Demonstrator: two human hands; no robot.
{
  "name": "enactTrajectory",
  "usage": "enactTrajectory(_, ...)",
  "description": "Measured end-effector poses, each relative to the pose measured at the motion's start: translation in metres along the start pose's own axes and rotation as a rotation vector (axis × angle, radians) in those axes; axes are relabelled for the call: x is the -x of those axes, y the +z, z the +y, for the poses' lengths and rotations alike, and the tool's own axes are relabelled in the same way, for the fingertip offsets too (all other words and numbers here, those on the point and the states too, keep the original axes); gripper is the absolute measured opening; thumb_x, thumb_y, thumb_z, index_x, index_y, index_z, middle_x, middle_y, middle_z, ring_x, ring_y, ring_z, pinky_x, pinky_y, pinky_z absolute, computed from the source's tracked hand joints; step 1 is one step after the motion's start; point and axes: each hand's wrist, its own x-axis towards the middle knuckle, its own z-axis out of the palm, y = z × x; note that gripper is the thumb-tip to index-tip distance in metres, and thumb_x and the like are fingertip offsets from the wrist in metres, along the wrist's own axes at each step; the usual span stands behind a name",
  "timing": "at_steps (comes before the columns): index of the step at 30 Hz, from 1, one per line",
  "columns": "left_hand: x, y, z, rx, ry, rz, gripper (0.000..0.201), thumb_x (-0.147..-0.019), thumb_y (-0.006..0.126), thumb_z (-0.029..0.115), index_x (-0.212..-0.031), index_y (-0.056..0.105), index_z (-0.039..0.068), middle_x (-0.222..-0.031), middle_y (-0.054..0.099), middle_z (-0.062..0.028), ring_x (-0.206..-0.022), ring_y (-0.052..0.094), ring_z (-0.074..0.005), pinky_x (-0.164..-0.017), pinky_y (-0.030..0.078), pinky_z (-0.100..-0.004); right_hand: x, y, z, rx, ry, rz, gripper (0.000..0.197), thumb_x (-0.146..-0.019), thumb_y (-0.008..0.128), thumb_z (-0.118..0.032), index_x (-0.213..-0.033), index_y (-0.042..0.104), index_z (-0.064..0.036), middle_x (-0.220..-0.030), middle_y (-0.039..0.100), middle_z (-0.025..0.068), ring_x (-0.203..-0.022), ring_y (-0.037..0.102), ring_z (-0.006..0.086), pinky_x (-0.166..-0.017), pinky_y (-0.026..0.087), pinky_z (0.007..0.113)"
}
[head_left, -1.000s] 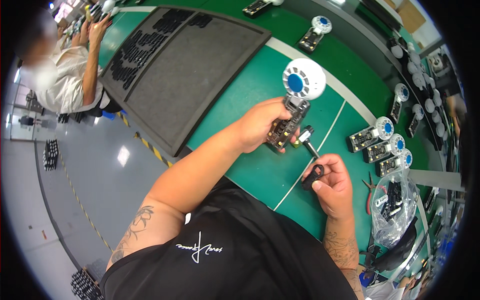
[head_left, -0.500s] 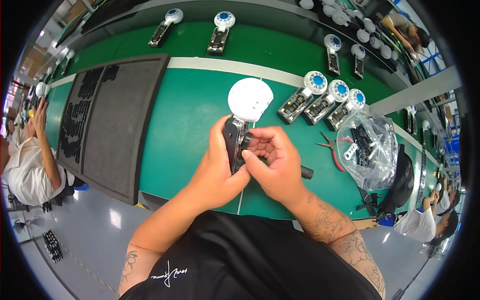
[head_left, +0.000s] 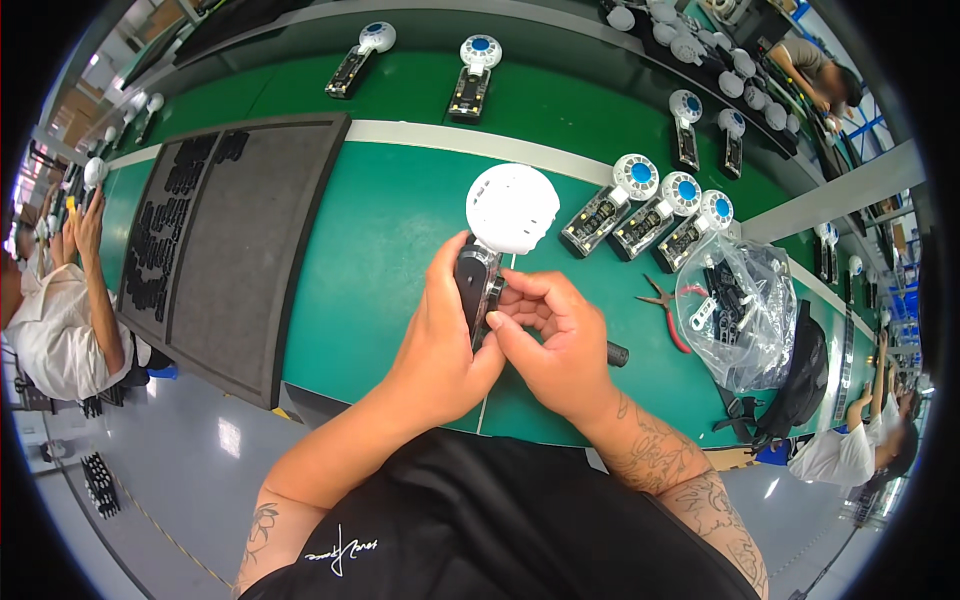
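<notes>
In front of my chest I hold a handheld device (head_left: 512, 208) with a round white head and a dark handle with clear sides. My left hand (head_left: 440, 340) is wrapped round the handle from the left, with the white head standing up beyond the fingers. My right hand (head_left: 550, 345) is closed at the handle's right side, with thumb and forefinger pinching a small black part (head_left: 497, 288) against it. Whether that part is fixed to the handle is hidden by the fingers. Just right of my right hand, a short black cylinder (head_left: 618, 354) lies on the green bench (head_left: 370, 230).
Several similar devices (head_left: 610, 205) with blue centres lie at the right and along the far green strip (head_left: 420, 95). Red-handled pliers (head_left: 672, 318) lie beside a clear bag (head_left: 735, 320) of parts. A dark foam tray (head_left: 245, 240) holds black pieces at left. People work at both sides.
The view has shifted slightly, so the bench items sit a little lower and farther right. The device's white head has turned a bit; both hands keep their hold, and the small black part sits closer against the handle.
</notes>
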Motion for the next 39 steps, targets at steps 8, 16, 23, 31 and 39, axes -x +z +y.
enactTrajectory(8, 0.002, 0.001, -0.008, -0.081, 0.09, 0.038, 0.078, -0.089, 0.059, -0.006, -0.159, 0.023, -0.003, -0.132, 0.057, -0.0259, -0.108, 0.065, -0.036, -0.088, 0.057, -0.0434, 0.001, -0.001, -0.005, 0.273, -0.139, 0.048, 0.037, -0.087, 0.073, 0.007, -0.124, 0.07, -0.0003, -0.108, 0.068, 0.0111, -0.093, 0.067, 0.0197, -0.086, 0.057, 0.03)
enactTrajectory(16, -0.001, -0.034, -0.018, 1.065, -0.358, -0.146, 0.077, -0.087, 0.051, -0.01, -0.158, 0.028, 0.008, -0.121, 0.06, -0.0191, -0.096, 0.062, -0.0234, -0.069, 0.054, -0.0322, -0.01, -0.035, 0.009, 1.117, -0.266, -0.042, 0.021, -0.089, 0.075, -0.009, -0.108, 0.07, -0.0026, -0.11, 0.065, 0.0129, -0.095, 0.063, 0.0298, -0.083, 0.051, 0.039)
enactTrajectory(23, 0.004, -0.042, -0.016, 1.132, -0.373, -0.071, 0.077, -0.086, 0.051, -0.01, -0.157, 0.029, 0.008, -0.117, 0.061, -0.0173, -0.094, 0.061, -0.0216, -0.067, 0.053, -0.0306, -0.008, -0.028, 0.01, 1.279, -0.391, -0.094, 0.017, -0.091, 0.072, -0.008, -0.105, 0.065, -0.0032, -0.101, 0.065, 0.0127, -0.087, 0.063, 0.0321, -0.077, 0.051, 0.039)
enactTrajectory(31, 0.01, -0.057, -0.021, 0.991, -0.294, -0.026, 0.074, -0.086, 0.049, -0.008, -0.156, 0.03, 0.007, -0.114, 0.062, -0.0163, -0.091, 0.061, -0.02, -0.068, 0.053, -0.0301, 0.013, -0.022, -0.059, 0.718, -0.319, 0.112, 0.031, -0.091, 0.066, 0.001, -0.121, 0.063, -0.0011, -0.093, 0.071, 0.0124, -0.083, 0.07, 0.0241, -0.07, 0.055, 0.034)
enactTrajectory(39, 0.012, -0.059, -0.02, 0.868, -0.25, 0.029, 0.072, -0.087, 0.049, -0.007, -0.155, 0.03, 0.006, -0.112, 0.061, -0.0145, -0.09, 0.06, -0.0192, -0.068, 0.053, -0.0295, -0.01, -0.009, -0.04, 0.83, -0.589, -0.256, 0.052, -0.082, 0.071, 0.006, -0.131, 0.072, -0.0136, -0.098, 0.075, 0.0084, -0.074, 0.064, 0.0221, -0.067, 0.052, 0.034)
